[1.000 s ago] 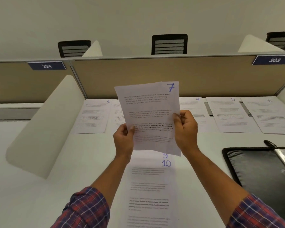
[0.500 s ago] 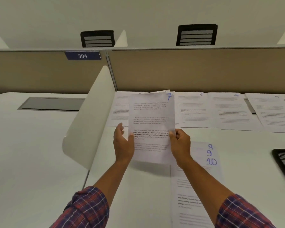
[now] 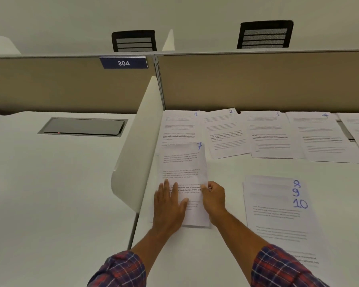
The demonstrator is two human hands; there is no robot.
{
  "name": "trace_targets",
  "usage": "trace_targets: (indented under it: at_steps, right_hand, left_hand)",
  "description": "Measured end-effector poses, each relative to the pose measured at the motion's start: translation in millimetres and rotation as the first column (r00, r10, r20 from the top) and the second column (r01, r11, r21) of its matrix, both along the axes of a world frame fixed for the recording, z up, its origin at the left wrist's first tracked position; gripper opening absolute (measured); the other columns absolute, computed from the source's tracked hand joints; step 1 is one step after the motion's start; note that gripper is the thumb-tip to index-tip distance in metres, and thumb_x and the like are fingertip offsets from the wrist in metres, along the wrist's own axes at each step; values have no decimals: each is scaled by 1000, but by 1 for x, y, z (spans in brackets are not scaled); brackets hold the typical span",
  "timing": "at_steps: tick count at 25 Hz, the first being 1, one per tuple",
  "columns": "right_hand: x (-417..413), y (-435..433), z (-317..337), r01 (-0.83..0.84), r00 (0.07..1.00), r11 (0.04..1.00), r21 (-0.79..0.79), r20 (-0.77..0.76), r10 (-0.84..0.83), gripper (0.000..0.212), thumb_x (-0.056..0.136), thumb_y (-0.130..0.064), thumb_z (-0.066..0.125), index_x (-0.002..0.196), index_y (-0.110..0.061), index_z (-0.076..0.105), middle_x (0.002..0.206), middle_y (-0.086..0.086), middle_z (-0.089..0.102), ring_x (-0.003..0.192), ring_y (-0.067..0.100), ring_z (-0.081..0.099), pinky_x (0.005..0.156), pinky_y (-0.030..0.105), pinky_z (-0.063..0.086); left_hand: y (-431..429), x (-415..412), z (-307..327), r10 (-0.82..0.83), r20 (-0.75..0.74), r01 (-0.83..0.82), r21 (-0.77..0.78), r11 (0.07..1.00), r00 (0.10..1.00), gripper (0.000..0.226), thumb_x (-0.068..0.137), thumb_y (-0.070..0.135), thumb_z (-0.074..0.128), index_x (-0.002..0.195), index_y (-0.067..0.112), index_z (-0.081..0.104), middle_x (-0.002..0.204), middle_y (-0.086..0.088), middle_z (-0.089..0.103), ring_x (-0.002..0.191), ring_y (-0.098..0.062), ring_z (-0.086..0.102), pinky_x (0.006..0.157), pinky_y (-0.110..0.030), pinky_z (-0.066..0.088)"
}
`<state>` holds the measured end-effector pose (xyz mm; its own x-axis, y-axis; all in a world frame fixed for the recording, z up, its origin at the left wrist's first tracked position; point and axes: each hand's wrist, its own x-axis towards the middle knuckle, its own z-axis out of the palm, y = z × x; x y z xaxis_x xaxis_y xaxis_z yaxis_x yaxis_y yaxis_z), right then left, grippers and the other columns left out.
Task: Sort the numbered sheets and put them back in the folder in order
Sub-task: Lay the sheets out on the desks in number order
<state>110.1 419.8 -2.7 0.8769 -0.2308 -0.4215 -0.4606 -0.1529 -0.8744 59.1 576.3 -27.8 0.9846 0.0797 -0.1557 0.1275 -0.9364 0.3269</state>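
Pins sheet 7 (image 3: pixel 182 166) to the bench (image 3: pixel 226 168) under straight left fingers (image 3: pixel 176 191), pinches its right edge with right fingers (image 3: pixel 210 186); seems light, limp, crease-prone, best lifted by both side edges.

Bare desk (image 3: pixel 226 172) lies open between sheet 7 (image 3: pixel 182 162) and the stack (image 3: pixel 278 214) at right. The white divider (image 3: pixel 133 154) blocks the left; the partition (image 3: pixel 257 83) closes the far side.

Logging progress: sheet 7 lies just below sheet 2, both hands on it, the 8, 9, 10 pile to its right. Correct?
Not quite. The head view shows sheet 7 below sheet 1, overlapping its lower edge, not sheet 2. The rest holds: left hand flat on it, right hand pinching its edge, 8, 9, 10 pile to its right.
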Motion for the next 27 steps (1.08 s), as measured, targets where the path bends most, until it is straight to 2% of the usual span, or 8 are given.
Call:
trace_targets:
  at_steps: [4, 8, 11, 13, 16, 21, 24, 27]
  right_hand:
    - [8, 17, -6, -51, 999, 994, -100, -4, 51, 20, 105, -19, 57, 89, -12, 65, 90, 1, 71, 84, 22, 70, 64, 23, 54]
    - [12, 24, -2, -116, 990, 964, -241, 50, 132, 11, 104, -25, 63, 102, -16, 57, 105, -2, 66, 89, 17, 66, 62, 11, 47]
    - [5, 23, -6, -201, 968, 904, -378, 65, 243, 34, 101, -29, 67, 129, -12, 56, 125, 5, 60, 112, 22, 61, 87, 23, 54]
    - [-2, 19, -9, -273, 944, 852, -446, 45, 326, 48, 102, -33, 65, 142, -11, 50, 136, 6, 51, 126, 22, 53, 101, 29, 49]
    - [-7, 14, -17, -339, 902, 765, -547, 41, 429, 46, 103, -38, 61, 141, -14, 49, 140, 5, 47, 130, 20, 46, 106, 28, 45]
    - [-11, 12, -17, -369, 873, 697, -615, 29, 487, 47, 104, -46, 55, 140, -16, 49, 143, 4, 46, 128, 18, 45, 108, 27, 44]
    - [-15, 4, -13, -412, 851, 699, -584, 27, 525, 57, 105, -46, 53, 152, -16, 40, 153, 4, 42, 138, 19, 40, 114, 29, 37]
    - [-19, -14, -10, -395, 862, 728, -561, 49, 505, 61, 107, -46, 50, 159, -19, 33, 163, 1, 35, 149, 20, 34, 120, 31, 32]
  left_hand:
    - [13, -1, -14, -50, -10, 50, 77, 996, 999, 94, 88, 74, -3, 166, 22, -3, 173, -10, -15, 160, -29, -15, 126, -42, -13]
    - [28, 9, -19, -59, 27, 58, 62, 996, 998, 94, 90, 74, 4, 166, 19, 2, 173, -11, -12, 160, -31, -12, 127, -43, -12]
    - [39, 16, -21, -66, 20, 64, 78, 995, 998, 95, 88, 75, 2, 166, 20, 0, 173, -11, -12, 160, -30, -13, 128, -44, -10]
    - [43, 18, -24, -65, 27, 62, 80, 995, 998, 94, 89, 75, 3, 166, 20, 0, 173, -11, -11, 160, -30, -12, 129, -45, -9]
    - [44, 17, -28, -62, 58, 58, 67, 996, 996, 90, 94, 73, 12, 166, 18, 10, 174, -12, -2, 161, -32, -3, 129, -49, -1]
    - [44, 17, -29, -59, 55, 55, 79, 995, 997, 89, 96, 70, 16, 166, 15, 16, 173, -14, 5, 160, -35, 4, 129, -49, 2]
    - [36, 17, -24, -67, 114, 57, 81, 995, 991, 81, 100, 60, 25, 164, 9, 24, 171, -17, 15, 158, -37, 17, 128, -55, 17]
    - [14, 18, -18, -96, 163, 87, 59, 994, 982, 78, 104, 59, 21, 164, 9, 22, 172, -15, 15, 159, -35, 15, 127, -55, 18]
